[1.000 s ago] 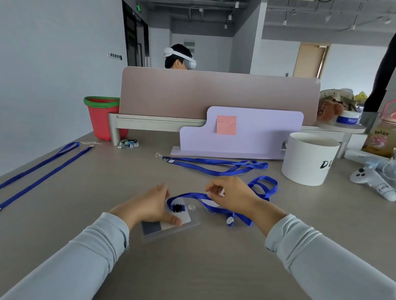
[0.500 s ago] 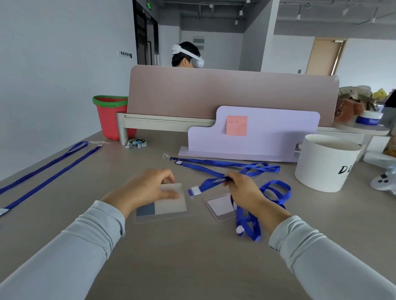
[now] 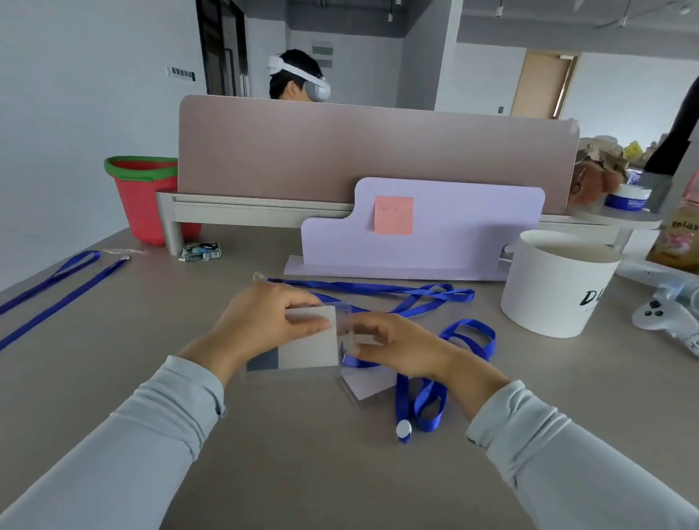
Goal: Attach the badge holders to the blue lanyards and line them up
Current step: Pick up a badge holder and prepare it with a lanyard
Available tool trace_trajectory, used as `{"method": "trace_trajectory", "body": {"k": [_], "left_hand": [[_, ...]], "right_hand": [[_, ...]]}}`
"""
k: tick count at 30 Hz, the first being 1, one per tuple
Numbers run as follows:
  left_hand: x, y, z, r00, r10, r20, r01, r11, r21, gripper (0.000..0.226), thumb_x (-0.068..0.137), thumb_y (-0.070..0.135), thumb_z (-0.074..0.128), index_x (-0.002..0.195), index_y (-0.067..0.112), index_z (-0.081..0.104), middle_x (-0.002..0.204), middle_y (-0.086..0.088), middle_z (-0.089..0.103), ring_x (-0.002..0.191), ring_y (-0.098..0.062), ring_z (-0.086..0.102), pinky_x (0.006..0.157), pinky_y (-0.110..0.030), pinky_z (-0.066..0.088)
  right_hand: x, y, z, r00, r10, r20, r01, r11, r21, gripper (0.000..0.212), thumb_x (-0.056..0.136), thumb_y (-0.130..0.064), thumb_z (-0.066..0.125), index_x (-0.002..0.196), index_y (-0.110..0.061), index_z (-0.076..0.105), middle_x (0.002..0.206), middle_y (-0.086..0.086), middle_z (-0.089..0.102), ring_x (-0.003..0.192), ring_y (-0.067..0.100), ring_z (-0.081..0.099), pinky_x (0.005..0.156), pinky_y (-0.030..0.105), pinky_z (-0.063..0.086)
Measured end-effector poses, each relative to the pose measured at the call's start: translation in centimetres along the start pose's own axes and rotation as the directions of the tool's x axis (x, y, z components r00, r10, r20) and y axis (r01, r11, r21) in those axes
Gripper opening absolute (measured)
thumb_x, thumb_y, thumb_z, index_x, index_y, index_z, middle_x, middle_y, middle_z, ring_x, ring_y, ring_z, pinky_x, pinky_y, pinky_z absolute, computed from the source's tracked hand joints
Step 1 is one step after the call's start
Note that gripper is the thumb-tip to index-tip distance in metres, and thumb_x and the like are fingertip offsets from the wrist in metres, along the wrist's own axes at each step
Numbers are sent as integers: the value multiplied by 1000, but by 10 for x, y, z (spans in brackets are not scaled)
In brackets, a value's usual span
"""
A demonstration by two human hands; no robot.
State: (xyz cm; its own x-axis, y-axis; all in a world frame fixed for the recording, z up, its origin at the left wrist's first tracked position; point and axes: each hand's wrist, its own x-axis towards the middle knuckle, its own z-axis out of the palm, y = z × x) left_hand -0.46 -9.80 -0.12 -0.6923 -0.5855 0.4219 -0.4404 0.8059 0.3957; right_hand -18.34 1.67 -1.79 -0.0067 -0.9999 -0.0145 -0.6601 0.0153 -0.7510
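Note:
My left hand (image 3: 255, 324) grips a clear badge holder (image 3: 303, 345) with a white and grey card, lifted off the desk at centre. My right hand (image 3: 392, 344) pinches the clip end of a blue lanyard (image 3: 469, 336) against the holder's right edge; the clip itself is hidden by my fingers. That lanyard loops down to the right of my wrist. A second badge holder (image 3: 368, 385) lies flat under my right hand. Another loose blue lanyard (image 3: 379, 290) stretches across the desk behind my hands. Two lanyards (image 3: 38, 309) lie straight at the far left.
A white round tub (image 3: 557, 284) stands at the right, with a white controller (image 3: 669, 318) and a bottle (image 3: 694, 226) beyond it. A lilac board (image 3: 422, 236) and a pink divider (image 3: 369, 156) close the back. A red bucket (image 3: 145, 197) sits back left. Another person sits behind the divider.
My left hand lifted the badge holder off the desk and tilted it up. My right hand brought the lanyard's end leftward to the holder's edge.

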Motion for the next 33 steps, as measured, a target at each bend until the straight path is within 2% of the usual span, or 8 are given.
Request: {"method": "trace_trajectory", "body": {"k": [6, 9, 16, 19, 22, 24, 29, 33], "left_hand": [[19, -1, 7, 998, 7, 63, -4, 999, -43, 25, 72, 45, 72, 88, 27, 70, 78, 14, 64, 76, -8, 60, 67, -29, 49], [31, -3, 13, 997, 2, 79, 0, 1000, -23, 26, 70, 50, 71, 87, 29, 70, 78, 15, 64, 74, -7, 59, 65, -26, 47], [51, 11, 37, 995, 87, 47, -88, 996, 18, 37, 71, 51, 70, 97, 24, 70, 87, 14, 64, 78, -5, 55, 61, -10, 36], [54, 14, 49, 988, 153, 4, -153, 987, 46, 44, 69, 59, 67, 94, 23, 70, 88, 11, 68, 74, -4, 54, 58, -10, 35], [51, 18, 60, 973, 227, -40, -220, 967, 128, 53, 70, 68, 47, 88, 24, 69, 81, 13, 67, 66, -6, 57, 52, -10, 33], [47, 19, 69, 942, 318, -111, -288, 931, 224, 50, 73, 62, 44, 88, 22, 69, 78, 10, 67, 62, -11, 62, 52, -14, 39], [39, 23, 90, 848, 515, -128, -477, 845, 242, 39, 75, 52, 53, 101, 22, 56, 97, 2, 60, 90, -14, 55, 81, -29, 44], [32, 35, 97, 803, 579, -142, -541, 807, 236, 22, 78, 38, 57, 80, 20, 68, 82, 4, 61, 74, -11, 53, 70, -27, 44]], "right_hand": [[1, 16, -9, 1000, -8, -13, 11, 968, 249, 14, 90, -8, 57, 94, -18, 65, 100, -8, 69, 101, 6, 63, 93, 22, 48], [-2, 24, -20, 995, 25, -92, -7, 982, 189, 15, 90, -13, 57, 86, -24, 65, 88, -5, 70, 90, 9, 65, 91, 25, 50], [-14, 36, -41, 964, 87, -251, -50, 987, 150, 20, 88, -15, 60, 72, -28, 64, 65, -10, 64, 55, -2, 52, 60, 16, 43], [-21, 40, -49, 957, 102, -271, -63, 987, 148, 21, 85, -13, 62, 68, -24, 64, 60, -9, 62, 53, 1, 50, 58, 16, 44], [-25, 45, -48, 952, 121, -283, -76, 983, 164, 16, 85, -8, 62, 70, -15, 65, 57, -9, 60, 52, 0, 51, 55, 11, 44], [-24, 49, -43, 938, 150, -311, -101, 981, 168, 17, 85, -10, 61, 71, -17, 65, 56, -11, 60, 51, 0, 51, 55, 11, 45], [-18, 53, -32, 925, 178, -337, -148, 983, 111, 16, 88, -19, 60, 74, -26, 63, 65, -9, 62, 58, 5, 54, 60, 16, 48], [-21, 53, -30, 935, 155, -320, -123, 985, 118, 8, 88, -23, 61, 82, -23, 67, 72, -7, 65, 60, 6, 53, 59, 14, 46]]}}
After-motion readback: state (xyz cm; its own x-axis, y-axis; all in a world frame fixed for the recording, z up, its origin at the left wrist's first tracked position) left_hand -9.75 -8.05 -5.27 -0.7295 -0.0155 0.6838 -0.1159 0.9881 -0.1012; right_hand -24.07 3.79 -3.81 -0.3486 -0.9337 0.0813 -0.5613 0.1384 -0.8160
